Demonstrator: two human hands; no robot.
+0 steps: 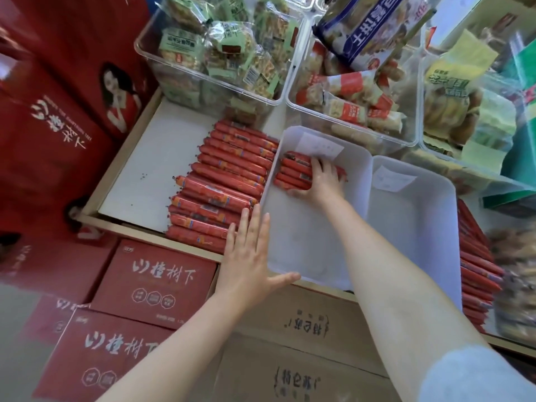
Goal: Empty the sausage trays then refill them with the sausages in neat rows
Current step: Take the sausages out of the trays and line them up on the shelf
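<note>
A single wide-angle camera worn on the person's head looks forward and steeply down over a white-lined wooden display shelf (150, 158), close enough that both bare forearms stretch from the bottom edge up into the middle of the frame. The white plastic sausage tray (307, 256) sits near the centre, with the clear plastic snack bins (220, 82) along the top edge and the red printed cartons (156, 280) low at the left. The wide lens bends straight edges toward the borders, and no second view overlaps with it.
</note>
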